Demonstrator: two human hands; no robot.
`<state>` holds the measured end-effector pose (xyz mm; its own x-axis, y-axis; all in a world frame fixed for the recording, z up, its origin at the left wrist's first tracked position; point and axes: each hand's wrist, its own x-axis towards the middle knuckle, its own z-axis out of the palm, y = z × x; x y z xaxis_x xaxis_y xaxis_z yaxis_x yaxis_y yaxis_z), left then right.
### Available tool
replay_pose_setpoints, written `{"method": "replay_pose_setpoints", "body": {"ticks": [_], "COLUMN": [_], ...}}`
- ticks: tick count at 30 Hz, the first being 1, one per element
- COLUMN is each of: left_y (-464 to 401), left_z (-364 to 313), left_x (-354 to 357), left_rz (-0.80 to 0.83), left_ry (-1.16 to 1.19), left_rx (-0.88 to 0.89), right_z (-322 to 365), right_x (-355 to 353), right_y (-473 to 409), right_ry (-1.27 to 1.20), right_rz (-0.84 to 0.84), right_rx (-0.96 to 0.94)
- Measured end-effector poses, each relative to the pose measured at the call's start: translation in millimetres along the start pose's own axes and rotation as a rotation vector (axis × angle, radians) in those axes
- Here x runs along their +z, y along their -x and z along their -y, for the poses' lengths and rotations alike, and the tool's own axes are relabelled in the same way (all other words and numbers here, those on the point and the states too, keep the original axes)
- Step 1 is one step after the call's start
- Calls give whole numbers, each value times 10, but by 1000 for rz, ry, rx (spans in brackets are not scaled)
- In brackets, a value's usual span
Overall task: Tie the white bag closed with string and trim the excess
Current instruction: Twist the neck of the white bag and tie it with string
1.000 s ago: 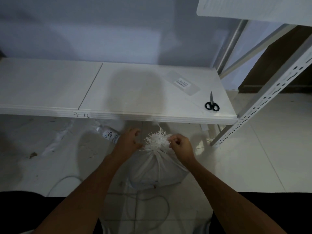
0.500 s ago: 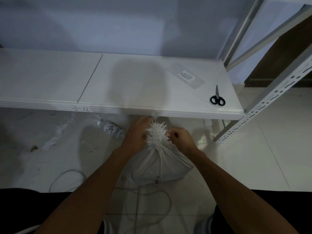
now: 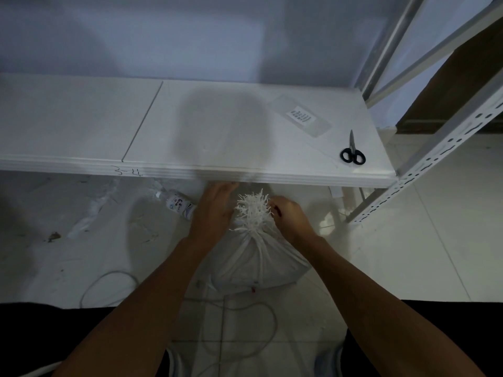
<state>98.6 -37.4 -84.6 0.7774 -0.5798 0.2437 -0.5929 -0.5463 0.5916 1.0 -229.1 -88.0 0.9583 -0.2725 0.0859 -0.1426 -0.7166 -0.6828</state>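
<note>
Head camera is looking down at a white bag [image 3: 258, 257] sitting on the tiled floor just in front of a low white shelf [image 3: 81, 126]. Both hands are working at its gathered neck, under a frayed tuft. The left hand [image 3: 215, 210] is lying against the far left side of the neck with fingers fairly straight; whether it is gripping string I cannot tell. The right hand [image 3: 291, 216] is curled narrow, pinching something at the tuft's right edge. Loose string [image 3: 245, 308] is trailing in loops on the floor nearby.

To do this well, I'd judge the wraps should sit tight below the tuft, with both ends pulled evenly before knotting. Scissors [image 3: 352, 152] are lying on the shelf, well apart.

Handwriting on the shelf edge seems to read "3-4". A label [image 3: 299, 117] and a bottle [image 3: 181, 206] carry print too small to read.
</note>
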Motion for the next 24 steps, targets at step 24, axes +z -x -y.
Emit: {"method": "replay_pose_setpoints", "body": {"ticks": [24], "left_y": [301], "left_z": [-107], "left_x": [473], "left_rz": [17], "left_ry": [41], "left_rx": [-227], "right_z": [-103], "right_x": [399], "right_y": [153], "right_ry": [-169], "right_rz": [176], "right_rx": [115]}}
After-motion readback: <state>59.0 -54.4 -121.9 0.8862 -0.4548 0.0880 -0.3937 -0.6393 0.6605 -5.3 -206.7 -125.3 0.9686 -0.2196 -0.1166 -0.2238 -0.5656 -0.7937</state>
